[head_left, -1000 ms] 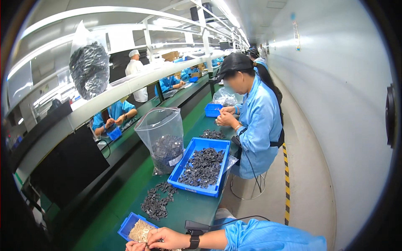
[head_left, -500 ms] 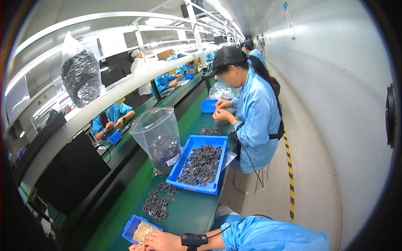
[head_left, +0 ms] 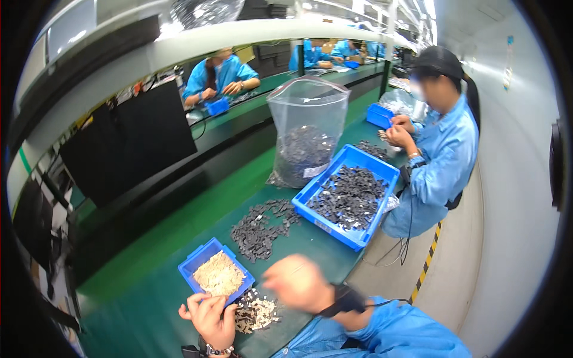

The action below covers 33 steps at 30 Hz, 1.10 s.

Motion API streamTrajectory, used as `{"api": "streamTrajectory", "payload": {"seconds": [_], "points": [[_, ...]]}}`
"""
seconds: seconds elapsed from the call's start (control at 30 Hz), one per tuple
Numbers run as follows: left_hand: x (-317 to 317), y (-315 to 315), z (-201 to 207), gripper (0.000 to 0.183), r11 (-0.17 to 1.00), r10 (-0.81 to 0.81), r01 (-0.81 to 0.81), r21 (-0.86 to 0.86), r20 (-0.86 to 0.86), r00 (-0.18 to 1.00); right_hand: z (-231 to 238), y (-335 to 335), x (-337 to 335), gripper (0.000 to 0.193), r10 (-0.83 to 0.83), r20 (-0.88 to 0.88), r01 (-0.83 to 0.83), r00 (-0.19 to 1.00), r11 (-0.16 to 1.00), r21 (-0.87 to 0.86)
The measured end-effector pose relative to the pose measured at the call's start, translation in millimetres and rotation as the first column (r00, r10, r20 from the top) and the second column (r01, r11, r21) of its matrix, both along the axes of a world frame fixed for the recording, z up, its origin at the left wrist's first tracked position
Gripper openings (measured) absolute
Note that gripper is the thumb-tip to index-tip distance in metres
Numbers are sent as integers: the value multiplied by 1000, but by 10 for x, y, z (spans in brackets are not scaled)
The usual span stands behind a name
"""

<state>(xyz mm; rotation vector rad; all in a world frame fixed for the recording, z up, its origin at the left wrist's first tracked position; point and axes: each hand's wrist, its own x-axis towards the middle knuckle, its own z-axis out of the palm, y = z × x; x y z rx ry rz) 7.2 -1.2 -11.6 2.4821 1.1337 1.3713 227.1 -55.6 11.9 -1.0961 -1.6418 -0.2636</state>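
Note:
My left hand [head_left: 209, 320] is at the near edge of a small blue tray [head_left: 190, 264]. Its fingers are bent and apart, with the thumb separate, and no piece shows in them. Small pale cream pieces [head_left: 219, 274] fill the tray. Just beside it on the green table, a mixed heap of pale and black pieces [head_left: 255, 313] lies partly behind this hand. My right hand [head_left: 297, 282] is above the table to the right of that heap. Motion smears its fingers, so whether it holds anything is unclear. Loose black pieces [head_left: 259, 232] lie in a pile beyond both hands.
A larger blue tray [head_left: 325, 225] of black pieces stands farther right, beside an upright clear bag [head_left: 304, 149] of similar pieces. A co-worker [head_left: 444, 143] in blue sits at the right, hands raised near another small blue bin [head_left: 379, 115]. Another person [head_left: 221, 77] works across the line.
The view has swung left and down, bringing the small tray and mixed heap more fully into sight. My hands, close together before, are now apart, the right one farther right.

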Motion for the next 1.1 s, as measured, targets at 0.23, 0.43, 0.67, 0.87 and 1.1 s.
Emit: {"api": "streamTrajectory", "payload": {"seconds": [0.23, 0.43, 0.67, 0.87, 1.1], "points": [[-24, 29, 137, 12, 996, 41, -36, -76, 53, 998, 111, -318, 1295, 52, -677, 199, 706, 708, 674, -219], [-98, 213, 69, 18, 991, 112, -89, -104, 245, 963, 7, -322, 550, 35, -240, 105, 261, 965, 911, -318], [-105, 201, 54, 13, 992, 94, -75, -98, 206, 974, -192, -60, 4, 18, 306, 104, -131, 946, 658, -742], [-124, 168, 91, 13, 994, 27, -5, -113, 187, 982, -155, 3, -120, 17, 301, 171, -59, 938, 626, -778], [-117, 164, 71, 13, 991, 10, 15, -133, 188, 982, -256, 19, 0, 13, 297, -8, -174, 955, 537, -825]]}}
